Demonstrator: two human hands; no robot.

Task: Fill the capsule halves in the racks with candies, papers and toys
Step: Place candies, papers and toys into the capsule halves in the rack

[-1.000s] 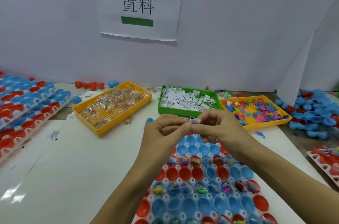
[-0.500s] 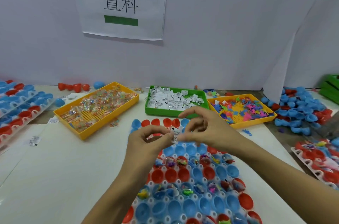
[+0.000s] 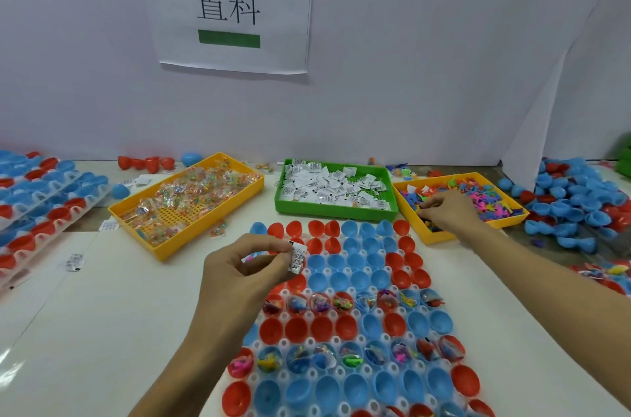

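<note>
Our left hand [image 3: 244, 271] pinches a folded paper [image 3: 297, 257] above the rack [image 3: 345, 317] at its far-left edge. Our right hand [image 3: 447, 211], fingers curled, reaches into the toy tray [image 3: 431, 236]; its hold we cannot tell. Bare table [image 3: 112, 307] lies left.

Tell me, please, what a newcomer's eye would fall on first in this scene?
Probably the rack of red and blue capsule halves at front centre, two of its rows already filled. Above it the left hand pinches a folded paper slip, while the right hand reaches into the yellow toy tray at right. Behind, a white sign with black characters hangs on the wall.
</note>
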